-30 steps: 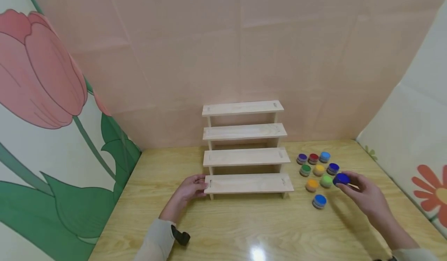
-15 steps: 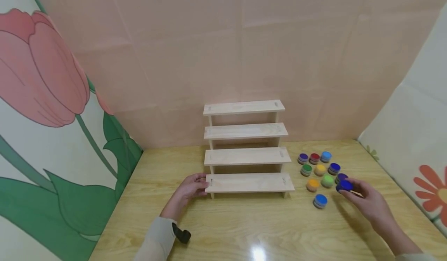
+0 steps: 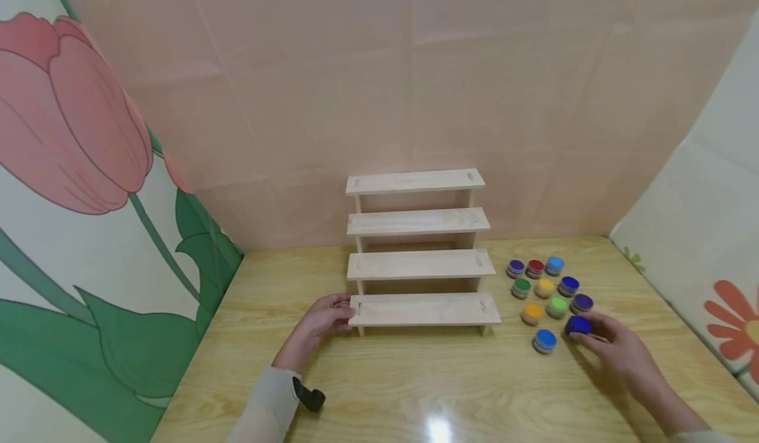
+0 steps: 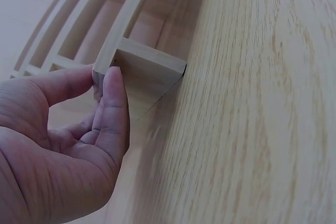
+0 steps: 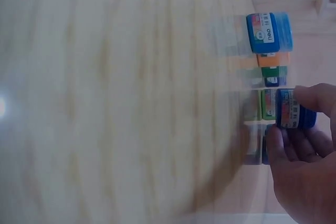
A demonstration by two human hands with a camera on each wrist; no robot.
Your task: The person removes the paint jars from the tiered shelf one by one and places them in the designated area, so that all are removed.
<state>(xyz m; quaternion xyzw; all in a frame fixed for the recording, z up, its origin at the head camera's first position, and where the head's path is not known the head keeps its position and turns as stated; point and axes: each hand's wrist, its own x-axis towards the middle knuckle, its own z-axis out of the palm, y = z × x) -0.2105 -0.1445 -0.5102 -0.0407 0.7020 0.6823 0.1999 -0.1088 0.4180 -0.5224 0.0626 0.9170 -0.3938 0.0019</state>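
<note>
My left hand (image 3: 326, 316) pinches the left end of the lowest step of a pale wooden four-tier stand, whose tiers include that front step (image 3: 423, 310). In the left wrist view, thumb and forefinger of the left hand (image 4: 79, 129) grip the board's corner beside its upright support (image 4: 149, 59). My right hand (image 3: 622, 351) holds a dark blue paint jar (image 3: 577, 326) between thumb and fingers, close over the table. The right wrist view shows this jar (image 5: 290, 109), with a printed label, gripped by the right hand (image 5: 310, 166); its base sits a little higher than its neighbours'.
Several small paint jars stand grouped right of the stand, including a light green jar (image 3: 556, 306), a purple jar (image 3: 582, 303) and, nearest the front, a blue jar (image 3: 544, 341). A pink backdrop (image 3: 296, 100) rises behind the wood-grain table (image 3: 367, 390); flower-printed panels (image 3: 77, 120) flank it.
My right hand has brought the dark blue jar toward the table's front and lower, uncovering the purple jar behind it. The left hand stays at the stand's front step.
</note>
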